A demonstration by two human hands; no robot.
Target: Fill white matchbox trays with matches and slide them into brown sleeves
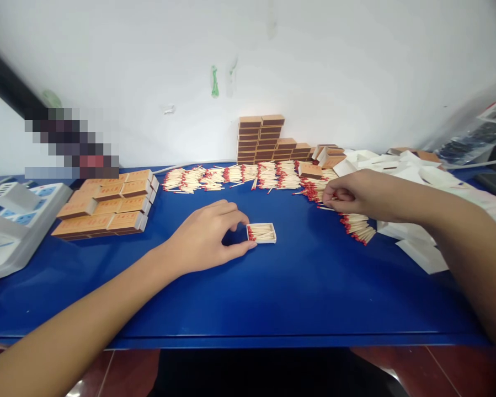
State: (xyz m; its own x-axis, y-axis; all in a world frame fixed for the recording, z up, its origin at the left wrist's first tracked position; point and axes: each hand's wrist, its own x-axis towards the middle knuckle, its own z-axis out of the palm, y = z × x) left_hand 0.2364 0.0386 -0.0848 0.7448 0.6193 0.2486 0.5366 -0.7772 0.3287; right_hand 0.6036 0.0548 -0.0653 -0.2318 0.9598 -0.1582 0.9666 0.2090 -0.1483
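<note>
L. hand (210, 237): thumb & forefinger part-open, lightly pinching one end of white tray (268, 241). R. hand (353, 190): fingers curled in at match pile (357, 227), beyond & R. of L. grip; contents, if any, can't tell. Handling (judged): pinch lightly, walls prob. flimsy; lay sticks flat, heads one way. Tray: oblong, shallow, part-filled; pale matches (262, 231), red heads mostly twd. L. grip. Farther out: stacked boxes (260, 138), orange-brn., beyond L. grip.
</note>
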